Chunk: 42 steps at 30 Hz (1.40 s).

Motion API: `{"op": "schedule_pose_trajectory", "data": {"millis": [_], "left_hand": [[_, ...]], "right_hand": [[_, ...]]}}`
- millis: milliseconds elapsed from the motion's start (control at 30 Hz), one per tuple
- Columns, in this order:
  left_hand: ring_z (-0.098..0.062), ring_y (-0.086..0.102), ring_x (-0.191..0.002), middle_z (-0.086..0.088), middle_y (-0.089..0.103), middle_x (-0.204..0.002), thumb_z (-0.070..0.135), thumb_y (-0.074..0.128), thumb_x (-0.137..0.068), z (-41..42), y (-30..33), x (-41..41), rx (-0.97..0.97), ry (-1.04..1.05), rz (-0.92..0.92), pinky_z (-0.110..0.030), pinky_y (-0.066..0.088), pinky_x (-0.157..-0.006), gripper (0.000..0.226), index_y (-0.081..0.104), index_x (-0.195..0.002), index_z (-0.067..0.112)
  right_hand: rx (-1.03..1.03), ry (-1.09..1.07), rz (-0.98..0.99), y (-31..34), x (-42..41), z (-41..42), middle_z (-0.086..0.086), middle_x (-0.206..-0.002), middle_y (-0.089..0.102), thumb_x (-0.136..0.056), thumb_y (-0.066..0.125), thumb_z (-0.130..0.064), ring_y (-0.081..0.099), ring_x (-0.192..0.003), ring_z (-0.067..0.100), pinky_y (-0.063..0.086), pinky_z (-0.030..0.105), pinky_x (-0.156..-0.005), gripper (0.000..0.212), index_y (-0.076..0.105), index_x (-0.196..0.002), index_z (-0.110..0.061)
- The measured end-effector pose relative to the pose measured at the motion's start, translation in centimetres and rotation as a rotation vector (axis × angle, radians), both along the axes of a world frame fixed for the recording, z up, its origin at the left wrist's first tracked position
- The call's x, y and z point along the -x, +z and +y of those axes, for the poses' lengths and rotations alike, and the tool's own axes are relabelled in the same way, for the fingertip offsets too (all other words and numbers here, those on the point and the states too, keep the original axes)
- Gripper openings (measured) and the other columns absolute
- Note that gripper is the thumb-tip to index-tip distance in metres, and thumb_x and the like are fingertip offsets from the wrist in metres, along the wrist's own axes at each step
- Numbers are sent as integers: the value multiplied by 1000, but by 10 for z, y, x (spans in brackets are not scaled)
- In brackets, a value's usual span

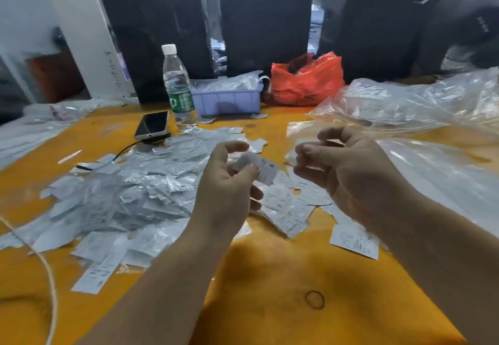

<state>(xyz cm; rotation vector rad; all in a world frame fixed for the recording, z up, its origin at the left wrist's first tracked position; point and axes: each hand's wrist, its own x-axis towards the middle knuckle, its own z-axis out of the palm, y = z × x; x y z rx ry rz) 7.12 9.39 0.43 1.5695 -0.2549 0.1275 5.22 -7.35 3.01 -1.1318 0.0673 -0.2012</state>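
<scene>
My left hand (229, 180) is raised above the yellow table (270, 277) and pinches a small white printed label (263, 167) between thumb and fingers. To its right, my right hand (343, 163) has its fingers curled and pinches a thin clear plastic sleeve (310, 146), which is hard to make out. A big heap of white labels and clear plastic scraps (121, 196) lies left of the hands. More loose labels (289, 209) lie flat under and between both hands.
A water bottle (178, 85), a phone (152, 124) with a cable, a lilac tray (229, 98) and a red plastic bag (305, 80) stand at the back. Clear plastic bags (418, 107) pile up at the right. A rubber band (314, 299) lies near the front; a white cord (51, 277) runs at the left.
</scene>
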Motion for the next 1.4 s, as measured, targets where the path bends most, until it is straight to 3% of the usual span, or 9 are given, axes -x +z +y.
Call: {"op": "schedule_pose_trajectory", "data": {"millis": [133,267,433,567,700,800,867,967,1400], "left_hand": [[-10,59,-53,-8,64,-87,4,56,-94,6,-2,-6,19,15,41,-26,53,-47,14,65,-94,15],[-9,61,-60,-4,65,-84,7,58,-94,4,-3,-7,5,29,12,-26,54,-50,14,67,-91,17],[-11,64,-69,-6,67,-89,10,63,-92,0,-3,-9,0,32,0,-27,55,-53,9,68,-95,17],[-9,67,-69,-4,67,-89,8,70,-87,-1,-2,-4,30,29,-36,-24,55,-53,13,67,-96,17],[-12,69,-68,-5,67,-86,4,70,-86,0,-1,-2,114,2,-11,-24,55,-57,14,65,-95,13],[-14,68,-66,-2,66,-79,1,69,-86,1,0,-2,172,-27,19,-24,54,-57,14,63,-91,12],[-14,67,-65,-2,64,-77,-1,68,-85,2,1,-2,186,-43,33,-25,54,-56,15,62,-89,12],[-16,66,-64,-5,62,-79,-3,69,-84,1,1,-1,163,-67,42,-28,55,-57,16,61,-87,11],[-15,67,-66,-12,65,-84,-1,68,-85,0,2,1,109,-80,40,-27,56,-58,13,62,-91,8]], "right_hand": [[132,5,88,-1,-28,21,6,-83,67,-80,72,-5,54,-53,8,47,23,-51,32,58,-106,-17],[45,106,78,-7,-35,22,-1,-65,58,-61,74,-11,36,-46,7,29,18,-42,30,66,-90,-10],[-42,190,81,-13,-29,7,3,-61,63,-62,70,-9,60,-50,9,51,21,-46,18,64,-79,-9],[-124,210,88,-14,-26,6,10,-67,69,-65,67,-4,70,-61,17,55,24,-52,21,58,-83,-7],[-143,193,93,-18,-25,9,10,-68,69,-69,66,2,71,-65,20,56,26,-54,30,55,-96,-5],[-141,141,93,-21,-26,11,7,-64,67,-74,66,6,68,-59,17,56,28,-54,23,55,-89,-8],[-110,117,86,-22,-27,11,5,-64,66,-68,70,-1,65,-56,14,56,26,-54,26,56,-88,-10],[-90,109,69,-22,-26,12,3,-64,67,-60,72,-9,64,-56,11,56,24,-55,31,56,-86,-12],[-83,140,25,-27,-25,15,6,-60,65,-58,75,-9,65,-57,14,56,27,-57,25,55,-73,-12]]}}
